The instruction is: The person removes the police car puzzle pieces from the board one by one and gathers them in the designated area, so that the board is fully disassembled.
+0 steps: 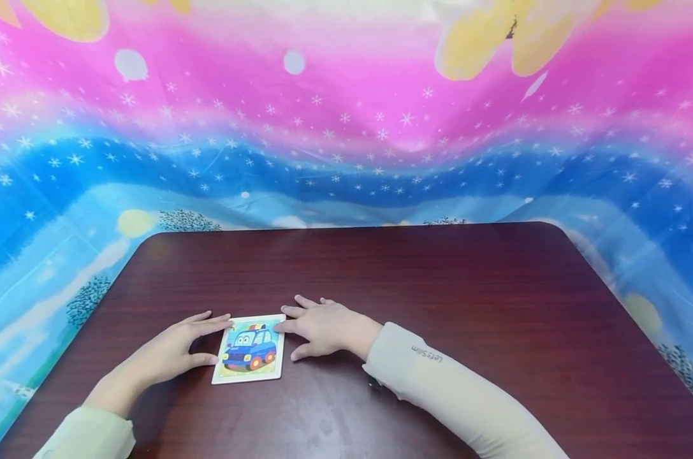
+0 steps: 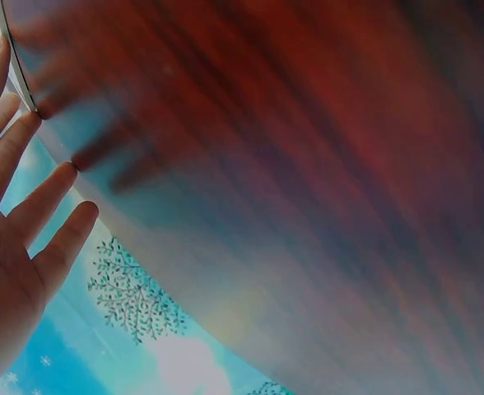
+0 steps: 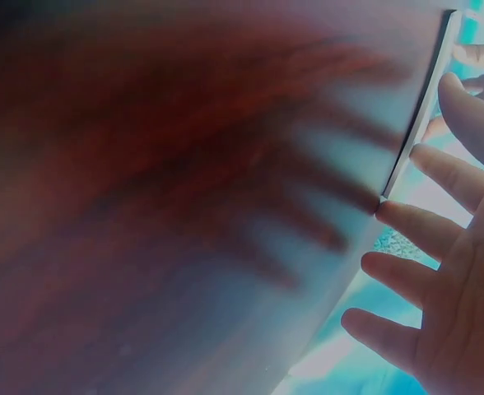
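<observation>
A small flat picture board [image 1: 250,349] with a pale border and a blue cartoon car lies on the dark table. The left hand [image 1: 171,350] is at its left side, index fingertip at the upper left corner and thumb by the left edge. On the other side, the right hand [image 1: 326,328] has its fingers spread, with a fingertip over the upper right edge. In both wrist views the board shows only as a thin edge [image 3: 423,103], and the fingers of the left hand [image 2: 11,239] are nearly straight. Neither hand curls round the board.
The brown wood table [image 1: 426,280] has rounded far corners and a glossy surface that mirrors the hands. Behind it and along both sides hangs a pink and blue patterned cloth [image 1: 346,127]. A dark object [image 1: 375,382] shows under the right cuff.
</observation>
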`<action>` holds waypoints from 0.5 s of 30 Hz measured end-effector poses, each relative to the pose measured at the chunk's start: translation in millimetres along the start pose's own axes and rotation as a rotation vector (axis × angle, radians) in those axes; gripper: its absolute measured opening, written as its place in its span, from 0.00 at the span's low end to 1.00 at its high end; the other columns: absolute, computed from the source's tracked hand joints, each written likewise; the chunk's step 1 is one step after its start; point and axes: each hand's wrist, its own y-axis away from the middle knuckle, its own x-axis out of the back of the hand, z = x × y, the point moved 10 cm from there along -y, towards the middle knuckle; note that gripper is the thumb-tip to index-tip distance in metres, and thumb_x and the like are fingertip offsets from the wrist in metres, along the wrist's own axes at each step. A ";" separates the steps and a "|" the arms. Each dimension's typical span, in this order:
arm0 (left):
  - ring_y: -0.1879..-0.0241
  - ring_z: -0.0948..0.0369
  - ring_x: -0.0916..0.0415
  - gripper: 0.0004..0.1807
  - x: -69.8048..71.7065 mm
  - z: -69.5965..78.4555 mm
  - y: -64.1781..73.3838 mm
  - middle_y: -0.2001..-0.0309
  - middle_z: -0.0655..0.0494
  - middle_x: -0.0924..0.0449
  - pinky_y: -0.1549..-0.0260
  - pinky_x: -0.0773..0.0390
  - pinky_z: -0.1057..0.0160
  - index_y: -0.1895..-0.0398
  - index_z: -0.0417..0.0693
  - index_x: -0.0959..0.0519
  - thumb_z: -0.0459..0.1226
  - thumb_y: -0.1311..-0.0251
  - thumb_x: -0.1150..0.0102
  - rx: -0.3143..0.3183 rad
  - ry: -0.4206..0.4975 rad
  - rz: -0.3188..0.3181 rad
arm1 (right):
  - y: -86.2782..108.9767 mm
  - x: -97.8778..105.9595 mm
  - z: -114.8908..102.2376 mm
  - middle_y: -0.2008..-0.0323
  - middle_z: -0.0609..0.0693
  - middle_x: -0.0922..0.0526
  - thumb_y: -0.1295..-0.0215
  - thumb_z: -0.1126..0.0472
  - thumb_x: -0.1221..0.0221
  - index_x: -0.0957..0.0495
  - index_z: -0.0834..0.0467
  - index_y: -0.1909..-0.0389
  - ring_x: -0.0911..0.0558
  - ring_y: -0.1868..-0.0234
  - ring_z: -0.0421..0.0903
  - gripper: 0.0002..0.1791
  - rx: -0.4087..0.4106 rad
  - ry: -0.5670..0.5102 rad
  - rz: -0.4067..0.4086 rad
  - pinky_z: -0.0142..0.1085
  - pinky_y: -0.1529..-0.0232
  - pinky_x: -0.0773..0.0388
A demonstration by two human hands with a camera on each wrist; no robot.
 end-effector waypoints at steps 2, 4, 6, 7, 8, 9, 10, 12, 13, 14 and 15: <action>0.30 0.35 0.40 0.35 -0.7 2.7 -1.6 0.31 0.48 0.27 0.41 0.30 0.35 0.34 0.50 0.24 0.48 0.47 0.29 -0.004 -0.009 -0.001 | 2.4 -0.2 2.3 0.21 0.40 0.47 0.33 0.36 0.44 0.41 0.31 0.26 0.51 0.19 0.49 0.35 -0.002 -0.006 0.004 0.56 0.26 0.41; 0.30 0.35 0.39 0.35 -1.1 5.6 -3.1 0.31 0.49 0.27 0.41 0.30 0.35 0.34 0.50 0.24 0.49 0.47 0.29 -0.007 -0.016 0.000 | 5.3 -0.2 4.5 0.21 0.41 0.46 0.33 0.36 0.44 0.41 0.31 0.26 0.51 0.19 0.50 0.35 -0.004 -0.010 0.005 0.57 0.26 0.41; 0.30 0.35 0.39 0.35 -1.3 9.0 -4.8 0.31 0.49 0.27 0.41 0.30 0.36 0.35 0.50 0.24 0.49 0.47 0.29 -0.011 -0.024 0.001 | 8.1 -0.5 7.0 0.21 0.41 0.46 0.33 0.36 0.44 0.41 0.32 0.26 0.51 0.19 0.50 0.35 -0.009 -0.013 0.005 0.57 0.26 0.41; 0.30 0.35 0.39 0.35 -1.4 11.0 -5.8 0.31 0.49 0.27 0.41 0.30 0.36 0.35 0.50 0.24 0.49 0.47 0.29 -0.014 -0.026 0.002 | 9.5 -0.4 8.2 0.21 0.41 0.46 0.33 0.36 0.44 0.41 0.32 0.26 0.51 0.19 0.50 0.35 -0.011 -0.013 0.006 0.57 0.27 0.41; 0.30 0.35 0.39 0.34 -1.5 12.9 -6.8 0.31 0.49 0.27 0.40 0.30 0.36 0.35 0.50 0.24 0.48 0.47 0.29 -0.017 -0.028 0.004 | 10.8 -0.5 9.6 0.21 0.41 0.46 0.33 0.36 0.43 0.40 0.32 0.26 0.51 0.19 0.50 0.35 -0.014 -0.014 0.008 0.57 0.27 0.41; 0.30 0.35 0.39 0.34 -1.4 15.1 -7.9 0.31 0.49 0.27 0.40 0.30 0.36 0.35 0.50 0.24 0.48 0.46 0.29 -0.019 -0.026 0.004 | 12.2 -0.1 10.7 0.21 0.41 0.46 0.33 0.37 0.43 0.40 0.32 0.26 0.51 0.19 0.51 0.35 -0.017 -0.017 0.010 0.57 0.27 0.41; 0.30 0.35 0.39 0.34 -1.5 17.3 -9.1 0.31 0.49 0.27 0.40 0.30 0.36 0.35 0.50 0.24 0.48 0.46 0.29 -0.021 -0.026 0.005 | 13.7 0.2 11.9 0.21 0.41 0.46 0.33 0.37 0.43 0.40 0.33 0.26 0.51 0.19 0.51 0.35 -0.020 -0.020 0.012 0.57 0.27 0.41; 0.30 0.36 0.39 0.34 -2.1 20.8 -11.9 0.32 0.49 0.27 0.40 0.30 0.36 0.35 0.51 0.24 0.47 0.46 0.29 -0.028 -0.029 0.008 | 16.4 0.7 14.6 0.21 0.41 0.45 0.33 0.37 0.43 0.39 0.33 0.26 0.50 0.19 0.51 0.35 -0.022 -0.018 0.019 0.57 0.27 0.40; 0.29 0.36 0.39 0.34 -2.6 22.3 -13.3 0.32 0.49 0.27 0.40 0.30 0.36 0.35 0.51 0.24 0.47 0.46 0.29 -0.029 -0.030 0.008 | 17.8 0.6 16.2 0.22 0.41 0.45 0.33 0.37 0.43 0.39 0.33 0.26 0.50 0.19 0.51 0.35 -0.023 -0.017 0.021 0.57 0.27 0.40; 0.29 0.37 0.39 0.33 -3.0 23.8 -14.8 0.32 0.49 0.27 0.40 0.30 0.37 0.35 0.51 0.24 0.47 0.46 0.29 -0.030 -0.030 0.007 | 19.3 0.5 17.9 0.22 0.41 0.45 0.33 0.37 0.43 0.39 0.33 0.26 0.50 0.19 0.51 0.35 -0.025 -0.017 0.023 0.57 0.27 0.40; 0.29 0.37 0.39 0.34 -3.6 25.1 -16.3 0.31 0.49 0.27 0.39 0.30 0.37 0.35 0.52 0.24 0.47 0.46 0.29 -0.029 -0.032 0.005 | 20.9 0.7 19.2 0.22 0.41 0.45 0.33 0.37 0.44 0.39 0.33 0.26 0.50 0.19 0.51 0.35 -0.025 -0.015 0.023 0.57 0.27 0.40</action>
